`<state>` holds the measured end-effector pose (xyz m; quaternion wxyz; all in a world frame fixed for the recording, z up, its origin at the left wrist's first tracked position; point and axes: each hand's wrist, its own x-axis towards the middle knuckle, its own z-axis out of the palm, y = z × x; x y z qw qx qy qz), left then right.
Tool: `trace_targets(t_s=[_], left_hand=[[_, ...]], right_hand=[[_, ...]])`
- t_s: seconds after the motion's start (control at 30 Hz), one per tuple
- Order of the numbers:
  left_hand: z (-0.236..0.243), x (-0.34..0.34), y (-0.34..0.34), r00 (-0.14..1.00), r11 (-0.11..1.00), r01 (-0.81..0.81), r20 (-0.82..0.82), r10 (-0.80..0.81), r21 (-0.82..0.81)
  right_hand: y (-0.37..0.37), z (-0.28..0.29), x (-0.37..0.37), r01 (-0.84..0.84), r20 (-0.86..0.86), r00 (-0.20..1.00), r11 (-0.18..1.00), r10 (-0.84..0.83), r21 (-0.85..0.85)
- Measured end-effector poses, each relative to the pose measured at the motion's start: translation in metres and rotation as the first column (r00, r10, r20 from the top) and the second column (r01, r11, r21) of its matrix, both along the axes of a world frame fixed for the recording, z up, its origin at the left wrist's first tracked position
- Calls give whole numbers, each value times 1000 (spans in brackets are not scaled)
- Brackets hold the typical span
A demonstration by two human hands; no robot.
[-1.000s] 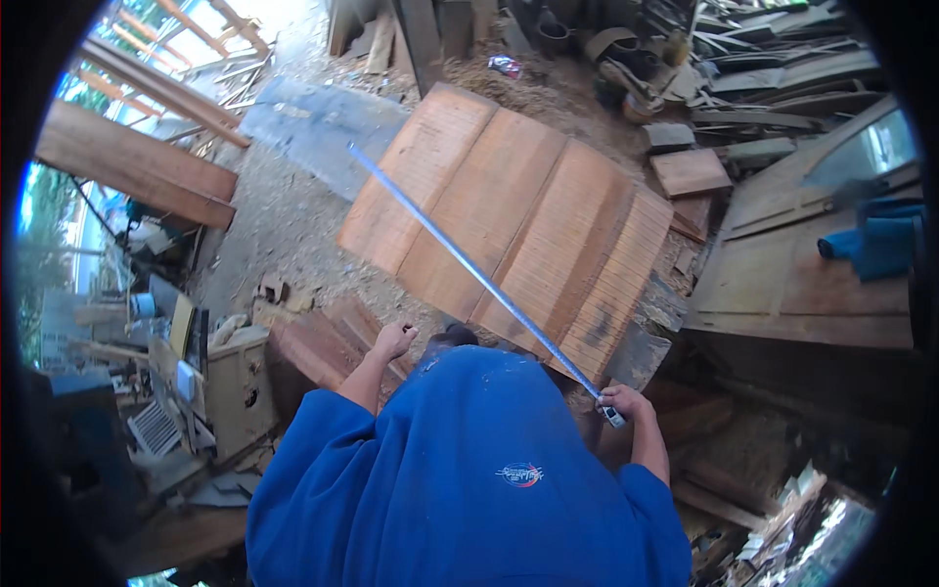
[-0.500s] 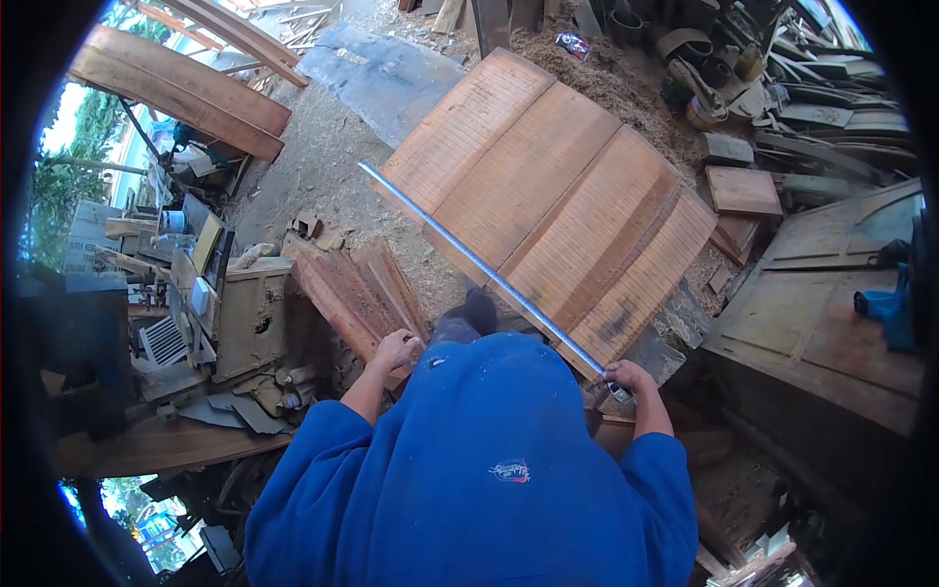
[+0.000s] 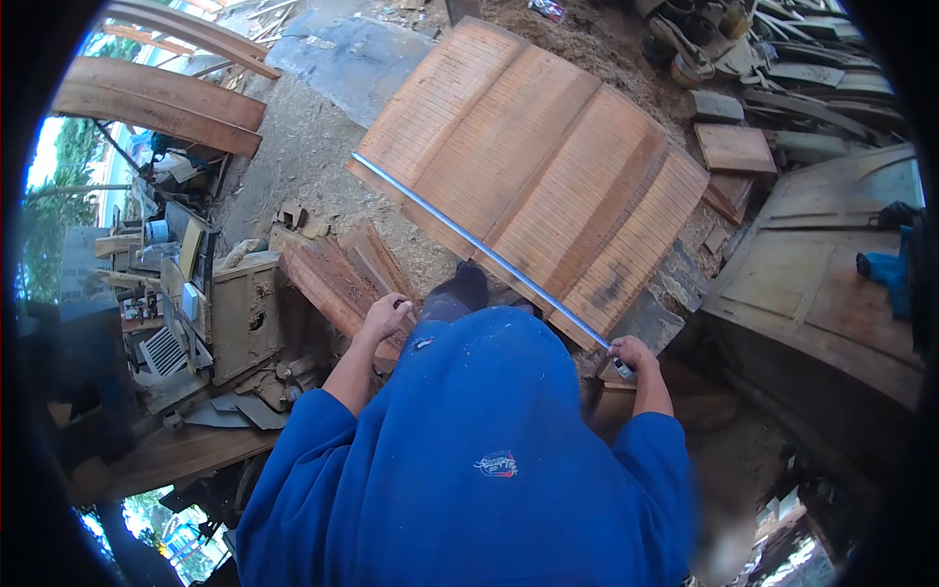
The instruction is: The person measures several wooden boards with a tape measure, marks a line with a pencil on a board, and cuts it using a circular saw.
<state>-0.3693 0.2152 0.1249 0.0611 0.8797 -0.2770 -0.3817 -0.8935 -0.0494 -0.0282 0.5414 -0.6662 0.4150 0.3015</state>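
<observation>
Swung from a slant across the planks a second ago, the silver-blue tape blade (image 3: 488,251) now runs close along their near edge. Nearest is the wearer's blue top (image 3: 469,411). The right hand (image 3: 636,354) has its fingers clamped on the tape measure's case (image 3: 624,370), just beyond the planks' near right corner. The left hand (image 3: 388,315) is curled beside some reddish timber pieces (image 3: 328,286); whether its fingers grip anything, I cannot tell. Ahead, the broad reddish-brown planks (image 3: 518,137) lie side by side, ridged with saw marks, one dark-stained. To the left stands a worn pale cabinet (image 3: 245,318); to the right, a weathered wooden panel (image 3: 782,264). Farther off, a grey sheet (image 3: 342,54) covers dusty ground (image 3: 284,147), with scrap wood (image 3: 807,73) heaped at far right.
</observation>
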Motion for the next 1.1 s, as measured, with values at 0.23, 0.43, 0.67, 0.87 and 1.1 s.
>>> trace_targets(t_s=[0.23,0.43,0.67,0.87,1.1], left_hand=[[-22,15,33,993,991,118,4,-118,-60],[-10,16,31,993,994,92,-75,-88,54],[-12,23,25,984,985,170,-53,-170,0],[13,2,-9,979,980,197,-47,-196,11],[3,3,6,984,986,165,-73,-165,-7]], right_hand=[[18,-25,13,-63,-124,992,940,22,-335],[29,-24,22,58,-313,932,928,-183,-369],[35,-18,26,99,-315,921,921,-228,-377],[43,-28,26,130,-312,912,908,-267,-398],[40,-28,29,142,-305,913,913,-270,-381]])
